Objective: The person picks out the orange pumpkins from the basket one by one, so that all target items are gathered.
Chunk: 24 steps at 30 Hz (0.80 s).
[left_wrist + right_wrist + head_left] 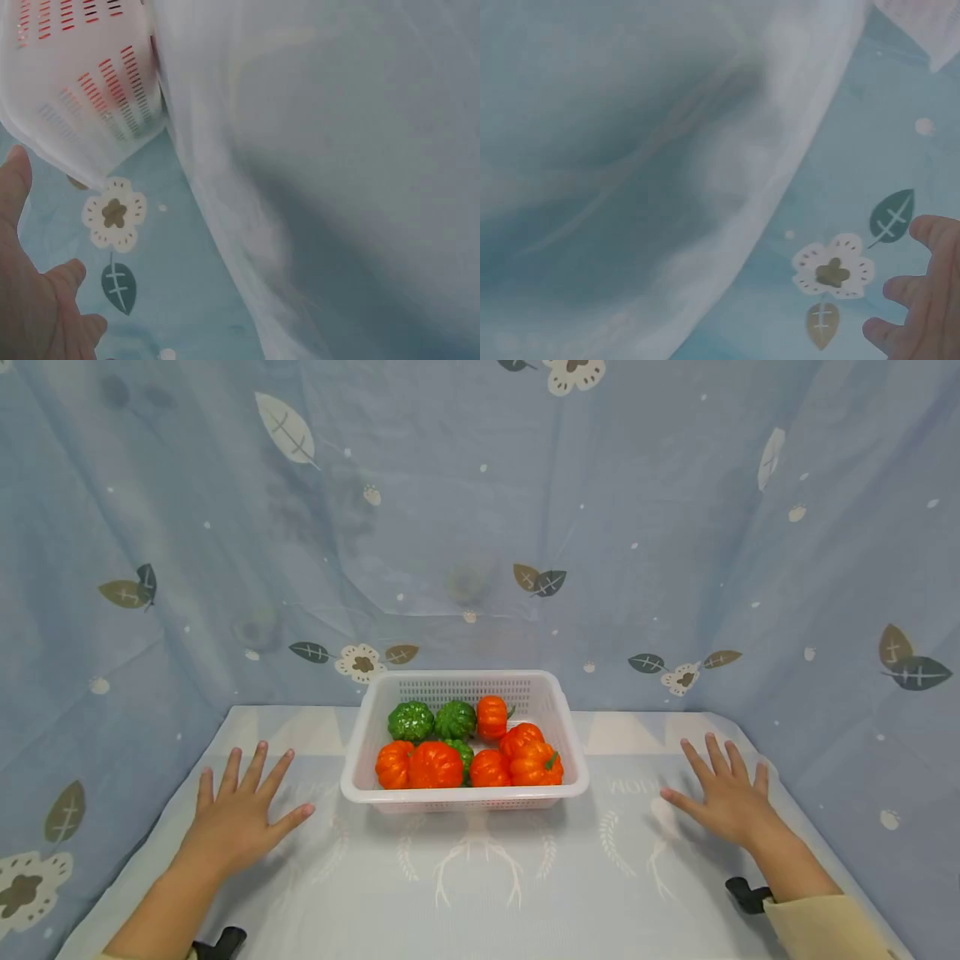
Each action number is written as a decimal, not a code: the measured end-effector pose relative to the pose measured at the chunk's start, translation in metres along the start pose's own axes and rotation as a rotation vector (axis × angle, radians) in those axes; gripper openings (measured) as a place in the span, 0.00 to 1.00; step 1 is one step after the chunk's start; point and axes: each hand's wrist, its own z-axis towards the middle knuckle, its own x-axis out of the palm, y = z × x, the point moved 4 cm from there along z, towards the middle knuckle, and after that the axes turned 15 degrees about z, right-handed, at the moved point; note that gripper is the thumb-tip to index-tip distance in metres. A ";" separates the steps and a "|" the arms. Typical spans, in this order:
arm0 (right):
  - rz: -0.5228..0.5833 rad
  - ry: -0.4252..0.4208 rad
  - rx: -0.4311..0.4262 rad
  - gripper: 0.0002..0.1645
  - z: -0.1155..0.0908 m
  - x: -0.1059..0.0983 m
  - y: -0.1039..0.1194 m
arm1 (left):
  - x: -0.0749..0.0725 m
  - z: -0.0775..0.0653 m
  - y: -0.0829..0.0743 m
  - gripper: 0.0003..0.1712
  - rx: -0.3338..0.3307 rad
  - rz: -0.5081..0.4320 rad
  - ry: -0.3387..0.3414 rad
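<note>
A white plastic basket (465,795) with slotted walls stands at the back middle of the table. Inside it lie several orange pumpkin-shaped vegetables (436,765) and a few bumpy green ones (411,722), all glossy. To the left of the basket, my left hand (236,822) is spread palm down over the table, fingers straight and holding nothing. On the other side my right hand (727,797) is likewise spread, fingers apart, with nothing in it. Part of the left hand (37,300) shows in the left wrist view, below the basket's slotted side (112,82). Fingers of the right hand (922,300) edge into the right wrist view.
A pale cloth with printed antlers covers the table (480,893). Blue curtain fabric (465,527) with leaves and flowers encloses the back and both sides. Black straps (747,895) sit at the wrists, beside a cream sleeve (828,927) on the right.
</note>
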 end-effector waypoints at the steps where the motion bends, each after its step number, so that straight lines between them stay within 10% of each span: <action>1: 0.008 -0.003 -0.005 0.60 0.001 0.000 0.002 | 0.000 0.000 -0.002 0.55 -0.001 0.000 0.000; 24: 0.155 -0.098 -0.215 0.52 0.026 0.012 0.075 | -0.029 0.004 -0.050 0.51 0.077 -0.135 -0.111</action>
